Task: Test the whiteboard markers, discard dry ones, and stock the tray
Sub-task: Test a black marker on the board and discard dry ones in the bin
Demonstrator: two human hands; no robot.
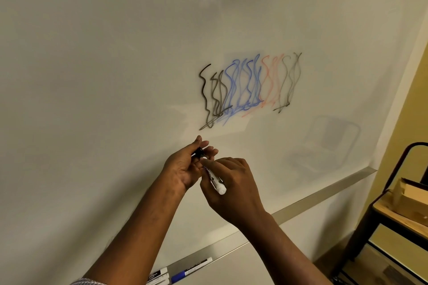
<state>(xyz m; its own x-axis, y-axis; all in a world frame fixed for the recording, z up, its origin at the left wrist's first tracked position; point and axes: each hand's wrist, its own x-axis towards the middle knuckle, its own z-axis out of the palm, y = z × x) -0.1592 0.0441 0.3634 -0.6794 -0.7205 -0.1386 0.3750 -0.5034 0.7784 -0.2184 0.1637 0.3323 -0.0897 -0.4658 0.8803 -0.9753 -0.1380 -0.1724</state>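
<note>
Head view: both hands are raised in front of the whiteboard (115,76), just below a patch of black, blue and red scribbles (245,85). The right hand (234,183) has its grip closed round a white-barrelled marker (216,181), fingers and thumb curled on the barrel, butt end sticking out toward the camera. The marker's nose end points up and left, into the left hand (183,169). The left grip pinches a black cap (198,152) between thumb and fingertips. Cap and nose end meet or nearly meet; whether the cap is seated cannot be told. Low in frame, the metal tray (324,193) along the board's bottom edge carries a blue-capped marker (192,269) and black-labelled markers (159,276) lying lengthwise. A cart (393,215) with a cardboard box (412,199) stands at the right.
</note>
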